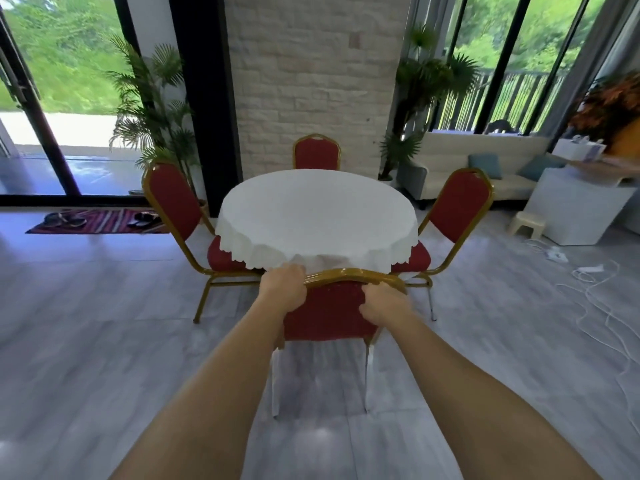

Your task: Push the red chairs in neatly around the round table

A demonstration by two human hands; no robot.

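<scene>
Gripping the near red chair (329,310) by its backrest, I have both hands on it, seen from the head view. My left hand (282,287) wraps the upper left corner of the gold frame, its fingers (294,270) curled over the top rail and pressed together on the far side. My right hand (381,306) clasps the right edge of the backrest lower down, thumb on the red padding facing me, the other fingers folded round the edge and mostly hidden, so I cannot tell how far they spread. The top rail runs between my two hands and lies just beside the scalloped hem of the white tablecloth (317,216) that covers the round table (403,252); the seat is hidden behind the backrest, and the pale rear legs stand on the grey floor (104,341) towards me.

Three further red chairs ring the table. The left chair (175,202) stands angled, its seat partly beneath the cloth. The right chair (457,206) is likewise angled with its seat edge under the hem. The far chair (317,152) shows only its backrest above the table top, before a pale brick wall (311,81). Potted palms (152,109) flank that wall. White cables (588,292) trail across the floor at right.
</scene>
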